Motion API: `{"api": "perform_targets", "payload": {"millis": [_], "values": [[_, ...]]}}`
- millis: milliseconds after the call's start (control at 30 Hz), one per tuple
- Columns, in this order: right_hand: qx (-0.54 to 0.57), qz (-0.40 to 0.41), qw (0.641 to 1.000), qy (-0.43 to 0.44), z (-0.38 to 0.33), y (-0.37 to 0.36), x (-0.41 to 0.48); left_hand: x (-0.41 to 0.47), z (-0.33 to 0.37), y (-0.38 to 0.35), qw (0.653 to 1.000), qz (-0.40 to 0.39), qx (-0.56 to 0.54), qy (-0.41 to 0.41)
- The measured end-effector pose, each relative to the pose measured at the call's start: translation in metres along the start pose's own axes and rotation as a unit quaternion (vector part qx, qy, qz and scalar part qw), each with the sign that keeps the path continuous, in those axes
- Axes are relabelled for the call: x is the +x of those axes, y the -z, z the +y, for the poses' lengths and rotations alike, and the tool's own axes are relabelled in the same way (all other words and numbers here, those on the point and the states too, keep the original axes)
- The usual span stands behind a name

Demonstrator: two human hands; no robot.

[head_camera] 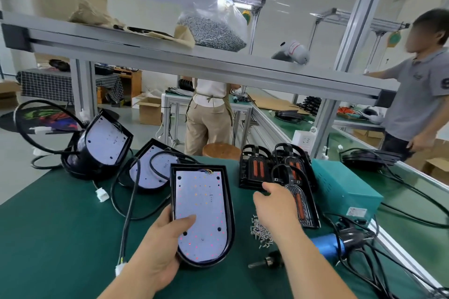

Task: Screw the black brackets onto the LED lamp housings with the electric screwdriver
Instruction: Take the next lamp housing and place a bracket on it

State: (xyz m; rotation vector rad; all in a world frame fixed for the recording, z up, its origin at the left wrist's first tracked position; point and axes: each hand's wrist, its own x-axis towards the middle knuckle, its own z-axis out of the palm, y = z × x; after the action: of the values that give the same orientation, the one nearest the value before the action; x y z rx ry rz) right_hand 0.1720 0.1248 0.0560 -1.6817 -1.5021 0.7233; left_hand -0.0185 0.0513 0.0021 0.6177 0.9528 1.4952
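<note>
**Head view: the left hand holds the lamp housing and the right hand reaches for a bracket.**

From the head camera, the left hand point(160, 247) grips the lamp housing point(201, 201) at its rounded near end, with the thumb pressed on the white LED board. The housing's long axis runs straight away from the person on the green table point(60, 226). The right hand point(274, 204) is over at the nearest bracket point(302, 204), just right of the housing, and hides the bracket's left edge. I cannot tell whether its fingers have closed on the bracket or only touch it. The bracket lies lengthwise, near to far, almost parallel to the housing, so I'd guess it needs a short carry to the left and little turning. The right hand is clearly the nearer one. The screws point(261, 232) lie between the two, and the electric screwdriver point(325, 247) lies untouched near the right forearm.
</note>
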Motion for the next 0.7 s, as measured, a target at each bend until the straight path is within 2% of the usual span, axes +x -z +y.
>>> {"api": "perform_targets", "payload": {"millis": [233,367,467,600,700], "values": [[-0.095,-0.037,0.992,-0.069,-0.003,0.005,0.042,-0.009,0.008,-0.006,0.999,-0.031,-0.032,0.012],[-0.037,-0.060,0.992,-0.107,0.000,0.004,0.051,-0.010,0.012,-0.009,0.999,-0.035,-0.029,0.024],[0.010,-0.047,0.990,-0.130,-0.001,0.007,0.053,-0.011,0.014,-0.010,0.998,-0.040,-0.025,0.029],[0.058,0.030,0.993,-0.095,-0.007,0.011,0.056,-0.011,0.014,-0.010,0.999,-0.030,-0.022,0.032],[0.059,0.055,0.996,-0.048,-0.013,0.014,0.053,-0.009,0.014,-0.009,0.999,-0.033,-0.022,0.032]]}}
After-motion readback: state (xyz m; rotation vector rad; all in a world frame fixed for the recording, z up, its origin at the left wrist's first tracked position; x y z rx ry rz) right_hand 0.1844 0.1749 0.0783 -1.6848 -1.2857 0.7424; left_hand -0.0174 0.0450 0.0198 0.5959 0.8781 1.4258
